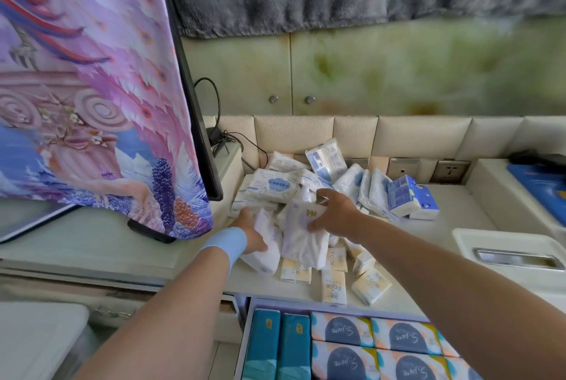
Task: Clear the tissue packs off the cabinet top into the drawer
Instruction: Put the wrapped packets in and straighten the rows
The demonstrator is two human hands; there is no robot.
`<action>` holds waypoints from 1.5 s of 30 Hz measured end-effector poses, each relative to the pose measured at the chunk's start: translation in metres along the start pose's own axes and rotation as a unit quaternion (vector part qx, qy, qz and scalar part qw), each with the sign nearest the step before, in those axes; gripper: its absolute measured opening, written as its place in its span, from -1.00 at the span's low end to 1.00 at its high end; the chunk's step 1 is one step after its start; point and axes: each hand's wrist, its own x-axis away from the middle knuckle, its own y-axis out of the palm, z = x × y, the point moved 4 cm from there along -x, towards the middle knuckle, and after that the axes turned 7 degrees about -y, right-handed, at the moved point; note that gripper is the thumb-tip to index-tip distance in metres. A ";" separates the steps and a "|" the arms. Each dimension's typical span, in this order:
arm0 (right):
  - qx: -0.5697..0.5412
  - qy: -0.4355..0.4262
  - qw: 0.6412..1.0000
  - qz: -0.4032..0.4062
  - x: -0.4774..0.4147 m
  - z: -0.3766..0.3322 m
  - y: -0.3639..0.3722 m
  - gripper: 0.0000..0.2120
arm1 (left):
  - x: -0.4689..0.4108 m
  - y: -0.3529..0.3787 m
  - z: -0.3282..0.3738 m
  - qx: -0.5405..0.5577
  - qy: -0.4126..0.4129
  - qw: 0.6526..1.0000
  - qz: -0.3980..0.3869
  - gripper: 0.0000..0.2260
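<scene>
Now, left hand [252, 234] round one white pack [266, 252], right hand [335, 217] round second pack [301, 241]; two teal packs [265, 341] in drawer [244, 346].

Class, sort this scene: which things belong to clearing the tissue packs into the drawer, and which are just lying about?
Job: tissue pack pile; white pack gripped by left hand; purple-printed pack gripped by right hand; open drawer; cabinet top.
Lying about: peacock-print cover; black cable; wall socket; white tray.
</scene>
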 end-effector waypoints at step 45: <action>-0.183 0.121 0.964 -0.150 0.268 0.062 0.055 -0.71 | 0.184 0.111 -0.056 0.178 0.181 0.956 -0.150 -0.59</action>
